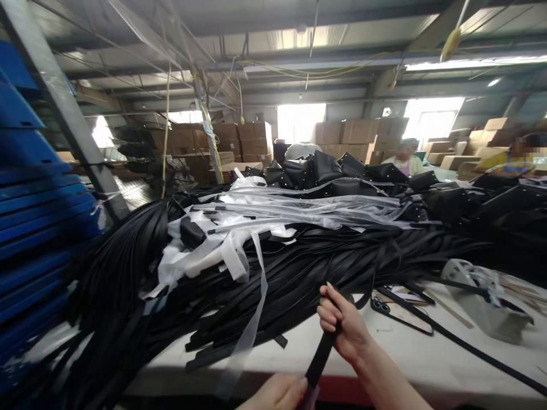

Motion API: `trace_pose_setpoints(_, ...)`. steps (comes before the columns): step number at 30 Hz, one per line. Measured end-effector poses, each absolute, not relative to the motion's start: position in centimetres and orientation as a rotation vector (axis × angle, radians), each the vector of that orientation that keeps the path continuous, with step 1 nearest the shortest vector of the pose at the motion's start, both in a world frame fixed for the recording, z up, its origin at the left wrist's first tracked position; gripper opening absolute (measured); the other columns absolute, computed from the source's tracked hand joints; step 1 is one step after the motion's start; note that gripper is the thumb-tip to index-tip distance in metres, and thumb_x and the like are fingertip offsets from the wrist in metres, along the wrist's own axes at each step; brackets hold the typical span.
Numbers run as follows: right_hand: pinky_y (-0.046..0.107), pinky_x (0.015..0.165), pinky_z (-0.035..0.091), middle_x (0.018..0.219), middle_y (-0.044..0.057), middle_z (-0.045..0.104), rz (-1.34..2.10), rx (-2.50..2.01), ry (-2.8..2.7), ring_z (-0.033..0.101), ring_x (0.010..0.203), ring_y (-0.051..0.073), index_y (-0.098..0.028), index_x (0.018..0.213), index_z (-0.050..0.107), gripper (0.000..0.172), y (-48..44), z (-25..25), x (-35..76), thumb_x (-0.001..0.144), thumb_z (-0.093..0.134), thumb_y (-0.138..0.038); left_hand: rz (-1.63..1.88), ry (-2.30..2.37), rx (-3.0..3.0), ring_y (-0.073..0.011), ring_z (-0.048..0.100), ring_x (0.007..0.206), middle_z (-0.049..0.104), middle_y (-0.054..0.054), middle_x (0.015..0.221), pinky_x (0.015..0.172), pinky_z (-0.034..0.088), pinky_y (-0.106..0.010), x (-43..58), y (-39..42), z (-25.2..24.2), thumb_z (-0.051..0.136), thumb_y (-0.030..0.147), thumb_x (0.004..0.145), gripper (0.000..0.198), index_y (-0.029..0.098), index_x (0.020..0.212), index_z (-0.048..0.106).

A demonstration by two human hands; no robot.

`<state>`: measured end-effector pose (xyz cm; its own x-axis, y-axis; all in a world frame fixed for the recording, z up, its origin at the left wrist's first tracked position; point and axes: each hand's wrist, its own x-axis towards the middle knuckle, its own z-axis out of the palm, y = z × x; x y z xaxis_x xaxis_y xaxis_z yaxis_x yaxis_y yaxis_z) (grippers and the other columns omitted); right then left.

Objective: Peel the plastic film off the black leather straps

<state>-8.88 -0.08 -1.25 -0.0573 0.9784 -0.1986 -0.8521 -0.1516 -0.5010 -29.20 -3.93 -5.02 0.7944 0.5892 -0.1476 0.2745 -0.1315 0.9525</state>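
A black strap (pixel 320 360) runs slantwise between my two hands, close to me over the table's front edge. My right hand (pixel 347 326) is wrapped round its upper part, fingers closed. At the bottom edge of the view, my left hand (pixel 280 392) pinches the lower part; its fingertips are partly cut off and blurred. Just beyond my hands lies a large heap of black straps (pixel 294 273). Clear plastic sleeves and white wrapping (pixel 231 250) lie on top of this heap.
A phone (pixel 404 316) and a tilted grey-white container (pixel 478 302) sit right on the white table (pixel 171 364). Black bags (pixel 329 168) are piled behind. Blue stacked crates (pixel 38 256) and a metal post (pixel 81 108) stand left. Two people are at the far right.
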Motion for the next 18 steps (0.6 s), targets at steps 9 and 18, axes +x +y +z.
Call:
trace_pose_setpoints(9, 0.016, 0.038, 0.029, 0.043, -0.011, 0.028, 1.669, -0.638, -0.405, 0.031, 0.041, 0.006, -0.016, 0.076, 0.06, 0.035, -1.6, -3.2, -13.6, 0.071, 0.082, -0.043, 0.47, 0.751, 1.44, -0.0134, 0.046, 0.046, 0.052, -0.002, 0.055, 0.047, 0.037, -0.024, -26.9, -3.7, -4.9, 0.027, 0.081, 0.084, 0.07, 0.017, 0.075, 0.053)
trace_pose_setpoints(18, 0.01, 0.036, 0.022, 0.045, -0.012, 0.025, 1.621, -0.529, -0.146, 0.025, 0.039, 0.004, -0.015, 0.079, 0.056, 0.012, 1.7, -2.2, -4.7, 0.09, 0.061, -0.019, 0.236, 0.742, 1.613, -0.0136, 0.05, 0.055, 0.054, 0.0, 0.062, 0.053, 0.038, -0.022, -29.5, -5.5, -5.5, 0.027, 0.064, 0.096, 0.057, 0.017, 0.083, 0.057)
